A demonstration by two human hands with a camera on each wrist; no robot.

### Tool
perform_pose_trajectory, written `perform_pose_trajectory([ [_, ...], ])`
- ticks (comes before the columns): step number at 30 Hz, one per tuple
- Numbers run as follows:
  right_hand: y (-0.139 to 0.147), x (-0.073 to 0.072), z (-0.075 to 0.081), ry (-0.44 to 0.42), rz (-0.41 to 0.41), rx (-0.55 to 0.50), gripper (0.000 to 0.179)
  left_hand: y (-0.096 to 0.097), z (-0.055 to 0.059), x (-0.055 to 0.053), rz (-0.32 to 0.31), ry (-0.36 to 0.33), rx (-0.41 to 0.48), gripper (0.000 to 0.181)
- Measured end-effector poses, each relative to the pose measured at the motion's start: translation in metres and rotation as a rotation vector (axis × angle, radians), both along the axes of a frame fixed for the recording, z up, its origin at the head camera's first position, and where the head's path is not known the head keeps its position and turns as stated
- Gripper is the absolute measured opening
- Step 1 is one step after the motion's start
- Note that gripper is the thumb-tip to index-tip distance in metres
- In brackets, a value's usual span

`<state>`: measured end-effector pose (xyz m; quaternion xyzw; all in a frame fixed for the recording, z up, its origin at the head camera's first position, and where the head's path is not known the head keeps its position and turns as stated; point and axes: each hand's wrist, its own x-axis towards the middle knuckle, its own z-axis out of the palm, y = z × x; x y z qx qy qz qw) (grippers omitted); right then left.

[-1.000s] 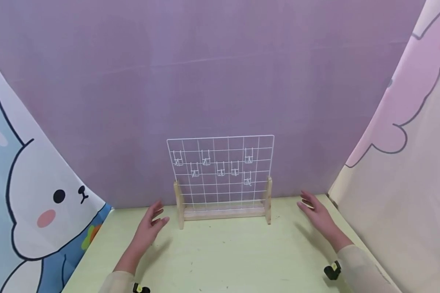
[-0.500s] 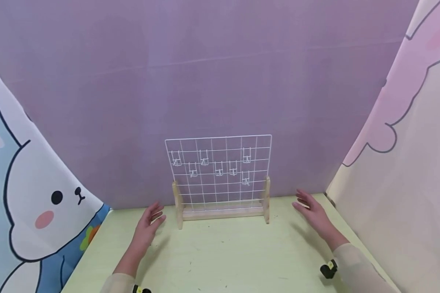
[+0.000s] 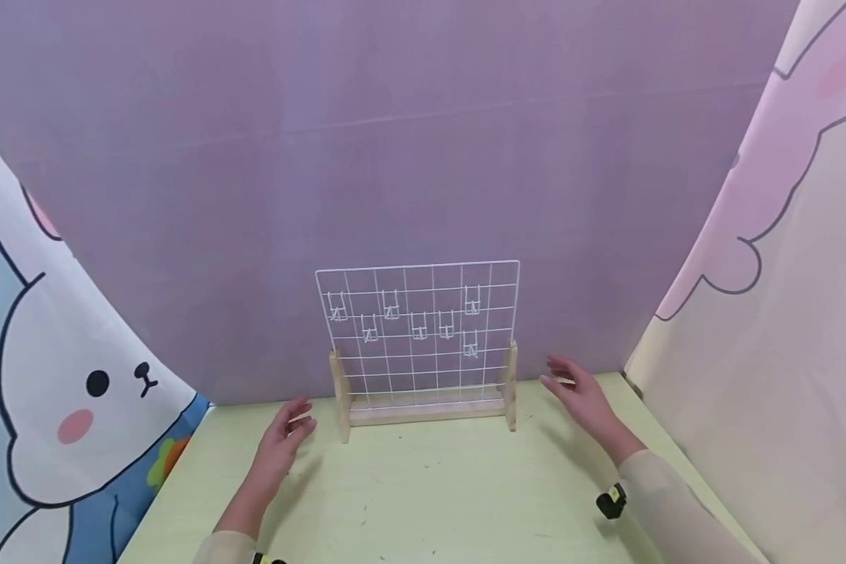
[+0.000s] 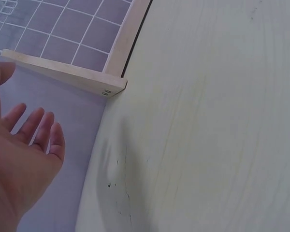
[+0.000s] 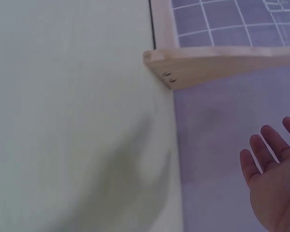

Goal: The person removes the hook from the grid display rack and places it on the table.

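Left hand [image 3: 280,442] and right hand [image 3: 583,401], both loosely spread, near opposite sides of the wire rack [image 3: 412,355].

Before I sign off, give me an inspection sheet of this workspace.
Surface: pale yellow-green table, small dark marks scattered on it.
Job's things: white wire grid standing in a wooden stand, seven white hooks on the grid.
Clutter: nothing seen.
Hands: left hand beside the stand's left end, right hand beside its right; fingers loose, holding nothing, apart from the stand.
Cables: nothing seen.
Surroundings: purple backdrop behind, rabbit-print panel at left, pink-patterned panel at right.
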<state>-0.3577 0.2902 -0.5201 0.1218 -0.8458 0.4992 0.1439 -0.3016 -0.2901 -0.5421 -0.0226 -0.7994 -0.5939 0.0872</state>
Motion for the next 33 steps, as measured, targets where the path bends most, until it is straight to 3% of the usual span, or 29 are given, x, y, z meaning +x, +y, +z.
perform_pose_trajectory([
  [7,-0.021,-0.012,0.015,0.048,0.056,-0.006,0.057,-0.001,-0.002,0.004,-0.015,-0.031,-0.051,0.054],
  [11,-0.032,-0.021,0.024,0.078,0.078,-0.007,0.052,-0.001,-0.003,0.005,-0.028,-0.036,-0.034,0.047],
  [20,-0.05,-0.027,0.041,0.066,0.116,-0.042,0.051,0.002,-0.01,0.004,-0.053,0.034,-0.021,0.038],
  [33,-0.058,-0.034,0.044,0.08,0.088,-0.089,0.044,0.008,-0.005,-0.001,-0.075,0.033,0.01,0.032],
])
